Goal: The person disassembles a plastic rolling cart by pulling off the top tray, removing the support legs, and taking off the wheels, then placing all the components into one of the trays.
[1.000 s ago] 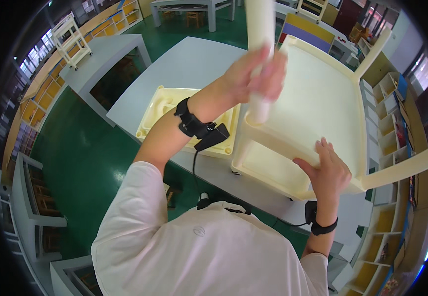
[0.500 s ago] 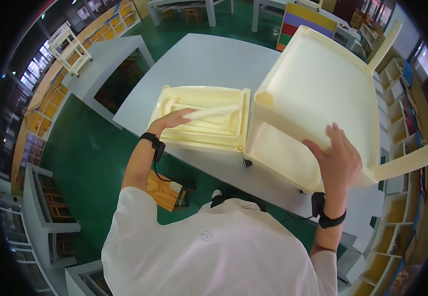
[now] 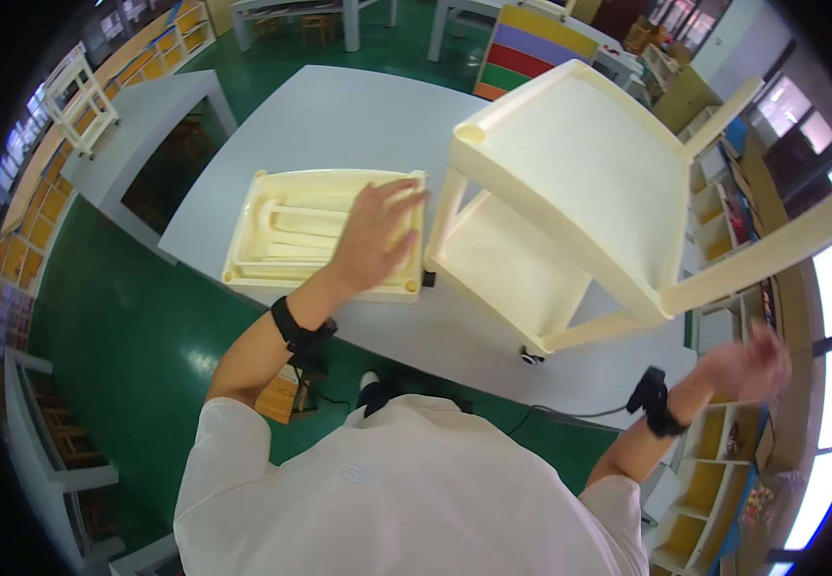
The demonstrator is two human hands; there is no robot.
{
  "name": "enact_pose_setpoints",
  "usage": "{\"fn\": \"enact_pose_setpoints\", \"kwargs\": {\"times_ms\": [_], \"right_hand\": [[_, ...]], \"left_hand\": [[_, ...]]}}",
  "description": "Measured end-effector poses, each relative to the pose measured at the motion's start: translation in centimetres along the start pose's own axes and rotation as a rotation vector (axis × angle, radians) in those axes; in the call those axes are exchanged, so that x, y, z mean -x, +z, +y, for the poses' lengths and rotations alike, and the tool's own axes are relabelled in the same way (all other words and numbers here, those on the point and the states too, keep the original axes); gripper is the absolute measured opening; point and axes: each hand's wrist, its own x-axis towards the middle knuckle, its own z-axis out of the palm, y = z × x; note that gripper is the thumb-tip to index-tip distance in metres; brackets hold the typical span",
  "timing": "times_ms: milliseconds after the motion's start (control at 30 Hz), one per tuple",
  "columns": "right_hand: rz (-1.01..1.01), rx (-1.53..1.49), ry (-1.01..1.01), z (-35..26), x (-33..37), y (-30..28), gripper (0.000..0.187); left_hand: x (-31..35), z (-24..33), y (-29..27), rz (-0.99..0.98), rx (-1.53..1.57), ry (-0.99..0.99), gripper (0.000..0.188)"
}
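My left hand (image 3: pixel 375 235), fingers apart and nothing visible in them, hovers over the right part of a shallow cream plastic tray (image 3: pixel 243 278). Several cream bars (image 3: pixel 315 216) lie inside that tray. Beside it stands a cream plastic rolling cart (image 3: pixel 584 163) with an upper and a lower shelf. Two posts (image 3: pixel 771 250) stick out from the cart's upper shelf on the right, and casters (image 3: pixel 531 355) show under its lower shelf. My right hand (image 3: pixel 752 363) is off the cart, near its front right post; motion smears its fingers.
Cart and tray rest on a grey table (image 3: pixel 339 115). A small white cart (image 3: pixel 80 101) stands on another table at the far left. Below the front edge is a wooden stool (image 3: pixel 282 398). Shelving (image 3: pixel 713 470) lines the right side. A cable (image 3: pixel 579 414) runs from my right wrist's black device.
My left hand has let go of a cream bar and moved right over the tray. My right hand has left the cart's top and swung right. The cart now appears tilted differently.
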Motion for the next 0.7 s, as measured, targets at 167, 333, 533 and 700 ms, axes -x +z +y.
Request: {"fn": "enact_pose_setpoints", "kwargs": {"times_ms": [167, 333, 533, 700], "right_hand": [[-0.794, -0.28, 0.61, 3.6, 4.9, 7.0, 0.034], [-1.141, -0.332, 0.391, 2.5, 6.6, 6.9, 0.026], [-1.151, -0.049, 0.063, -4.6, 3.2, 4.9, 0.021], [-1.213, -0.139, 0.03, -8.0, 3.2, 4.2, 0.03]], "left_hand": [[-6.4, 10.3, 4.7, -0.15, 0.127, 0.302, 0.058], [-8.6, 10.2, 7.9, -0.218, 0.303, 0.226, 0.042], [-10.4, 2.7, 6.7, -0.183, 0.293, 0.219, 0.03], [-12.1, 4.4, 3.7, -0.077, 0.637, 0.148, 0.035]]}}
